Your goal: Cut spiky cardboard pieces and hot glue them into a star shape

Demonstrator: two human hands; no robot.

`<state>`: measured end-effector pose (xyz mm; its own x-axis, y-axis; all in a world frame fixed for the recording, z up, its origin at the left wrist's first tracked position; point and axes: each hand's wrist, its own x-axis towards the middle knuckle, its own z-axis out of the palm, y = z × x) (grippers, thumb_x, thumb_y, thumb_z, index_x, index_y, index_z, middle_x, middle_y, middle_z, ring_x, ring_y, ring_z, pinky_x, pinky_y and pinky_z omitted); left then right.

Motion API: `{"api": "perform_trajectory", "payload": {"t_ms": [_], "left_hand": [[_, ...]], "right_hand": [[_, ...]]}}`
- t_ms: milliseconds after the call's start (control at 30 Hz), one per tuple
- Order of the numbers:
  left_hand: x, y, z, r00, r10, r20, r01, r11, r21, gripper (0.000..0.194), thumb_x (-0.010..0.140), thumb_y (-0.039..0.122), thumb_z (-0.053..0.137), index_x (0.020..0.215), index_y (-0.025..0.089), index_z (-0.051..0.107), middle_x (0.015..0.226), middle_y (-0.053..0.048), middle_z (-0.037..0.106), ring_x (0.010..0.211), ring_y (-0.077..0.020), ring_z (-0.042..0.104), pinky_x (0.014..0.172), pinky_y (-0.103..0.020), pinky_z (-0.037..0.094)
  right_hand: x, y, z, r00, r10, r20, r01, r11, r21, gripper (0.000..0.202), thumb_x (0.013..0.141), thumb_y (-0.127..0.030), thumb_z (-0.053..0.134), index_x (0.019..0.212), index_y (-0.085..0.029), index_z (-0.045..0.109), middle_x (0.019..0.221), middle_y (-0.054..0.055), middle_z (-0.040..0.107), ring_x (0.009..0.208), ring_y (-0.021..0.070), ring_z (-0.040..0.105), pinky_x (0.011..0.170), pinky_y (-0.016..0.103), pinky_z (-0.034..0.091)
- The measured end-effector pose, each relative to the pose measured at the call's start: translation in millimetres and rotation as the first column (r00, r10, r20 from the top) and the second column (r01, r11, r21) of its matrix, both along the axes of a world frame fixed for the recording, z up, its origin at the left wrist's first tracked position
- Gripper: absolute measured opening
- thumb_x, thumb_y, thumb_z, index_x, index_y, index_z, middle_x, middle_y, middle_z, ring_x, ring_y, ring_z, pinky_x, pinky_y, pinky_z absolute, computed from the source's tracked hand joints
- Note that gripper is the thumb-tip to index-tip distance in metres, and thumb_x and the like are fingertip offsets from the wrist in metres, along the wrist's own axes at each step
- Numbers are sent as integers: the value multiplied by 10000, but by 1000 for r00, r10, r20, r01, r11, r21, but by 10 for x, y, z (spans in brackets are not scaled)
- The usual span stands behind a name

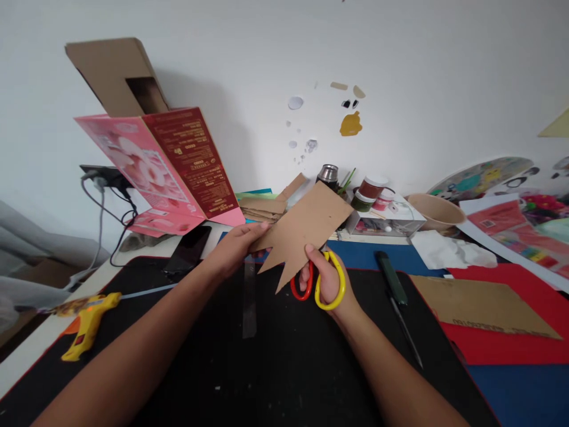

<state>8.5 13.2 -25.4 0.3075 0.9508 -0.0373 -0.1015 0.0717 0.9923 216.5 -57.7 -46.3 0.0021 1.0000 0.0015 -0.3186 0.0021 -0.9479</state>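
Note:
A flat piece of brown cardboard (306, 222) is held up over the black mat, tilted, with pointed, jagged cuts along its lower left edge. My left hand (240, 246) pinches its left corner, thumb on top. My right hand (326, 276) has its fingers in the handles of a pair of scissors (341, 284), one loop yellow and the other red. The right thumb also rests against the cardboard's lower edge. The scissor blades are hidden behind the cardboard, so I cannot see how far apart they are.
A yellow glue gun (89, 326) lies at left, near a black phone (189, 249). A clear strip (249, 302) is on the mat (284, 367). On the right are a dark green cutter (391, 277), a pen (406, 332) and a cardboard sheet (484, 302). A pink box (142, 172) stands behind.

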Motion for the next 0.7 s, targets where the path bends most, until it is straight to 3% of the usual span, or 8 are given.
{"api": "perform_trajectory", "payload": {"t_ms": [133, 233, 300, 400, 533, 700], "left_hand": [[1, -89, 112, 995, -83, -51, 80, 995, -65, 508, 732, 662, 881, 880, 182, 805, 811, -94, 771, 683, -211, 683, 591, -294, 520], [3, -118, 144, 981, -165, -98, 159, 985, -75, 457, 754, 634, 876, 803, 191, 774, 694, -62, 716, 580, -176, 613, 515, -267, 462], [5, -102, 143, 989, -123, -86, 120, 992, -38, 449, 781, 621, 852, 746, 189, 736, 608, -24, 642, 491, -127, 507, 455, -237, 375], [0, -44, 134, 999, 39, 4, -39, 999, 19, 484, 786, 631, 826, 694, 182, 672, 558, 4, 569, 438, -91, 419, 413, -218, 298], [-5, 5, 132, 982, 171, 80, -174, 984, 28, 466, 756, 602, 848, 737, 188, 635, 555, 9, 576, 426, -104, 455, 391, -220, 316], [10, -24, 124, 978, 172, 119, -171, 985, -16, 441, 754, 551, 870, 863, 176, 664, 616, -5, 637, 456, -127, 530, 398, -229, 373]], "right_hand": [[-22, -43, 39, 997, 71, 20, -70, 997, -31, 532, 858, -641, 793, 619, -216, 581, 430, -13, 589, 325, 134, 536, 347, 224, 430], [-32, -71, 72, 995, 95, 33, -92, 994, -66, 511, 844, -650, 806, 680, -225, 575, 427, -23, 593, 324, 138, 537, 338, 217, 425], [-33, -77, 82, 992, 116, 50, -113, 992, -52, 524, 865, -673, 781, 700, -224, 568, 438, -19, 604, 331, 138, 544, 346, 214, 434], [-37, -77, 85, 989, 139, 57, -138, 990, -9, 521, 897, -710, 731, 814, -209, 614, 495, -9, 653, 355, 146, 575, 362, 216, 451], [-55, -81, 80, 983, 173, 67, -173, 985, -5, 543, 898, -721, 719, 982, -190, 649, 528, -12, 679, 379, 162, 606, 384, 224, 461], [-64, -88, 68, 980, 180, 87, -179, 984, -23, 555, 893, -721, 724, 1014, -183, 655, 523, -19, 674, 381, 160, 604, 391, 221, 457]]}}
